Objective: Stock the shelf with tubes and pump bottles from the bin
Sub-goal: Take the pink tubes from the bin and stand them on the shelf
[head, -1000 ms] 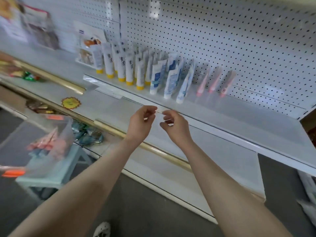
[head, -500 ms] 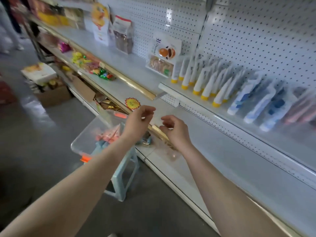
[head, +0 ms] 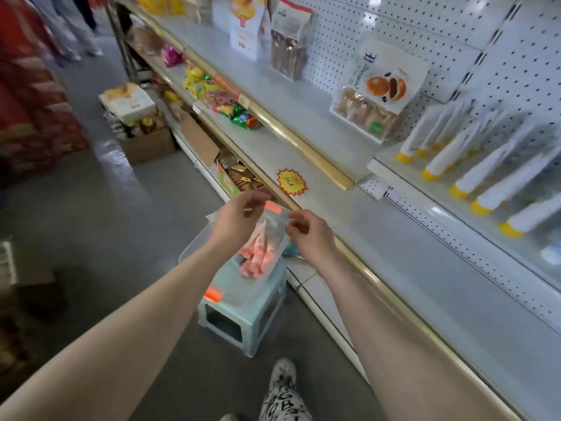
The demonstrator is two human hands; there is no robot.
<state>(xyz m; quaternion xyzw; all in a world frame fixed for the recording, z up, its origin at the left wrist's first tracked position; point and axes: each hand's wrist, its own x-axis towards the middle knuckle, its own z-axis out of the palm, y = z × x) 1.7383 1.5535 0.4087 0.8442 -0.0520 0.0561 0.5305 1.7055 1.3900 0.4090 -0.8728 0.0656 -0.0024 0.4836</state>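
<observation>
**Item: restocking run, return to bin.**

**Hands.** Left hand (head: 239, 217) and right hand (head: 309, 235) are raised side by side, close but not touching, directly above the bin. On both, the fingers are curled in with the tips drawn toward the thumb. Nothing shows between them; motion blur makes it impossible to tell whether they pinch something thin or are empty.

**Stock source.** Clear plastic bin with orange latches (head: 194, 247), seated on a pale teal plastic stool (head: 243, 317) on the aisle floor, just beside the shelving base. It holds a loose heap of pink squeeze tubes (head: 258, 253). No pump bottles can be made out in it.

**Stock destination.** White metal shelf with a pegboard back (head: 394, 174), up and to the right, well apart from the hands. It carries a leaning row of white tubes with yellow caps (head: 455, 165).

**Change.** A second ago both hands were in front of that shelf's edge, in much the same curled pose. The view has since swung left and down, so the bin now lies beneath them.

**Reading.** A shelf visit appears to have finished. The probable next step is to reach down into the bin for more pink tubes, with the fingers opening first.
</observation>
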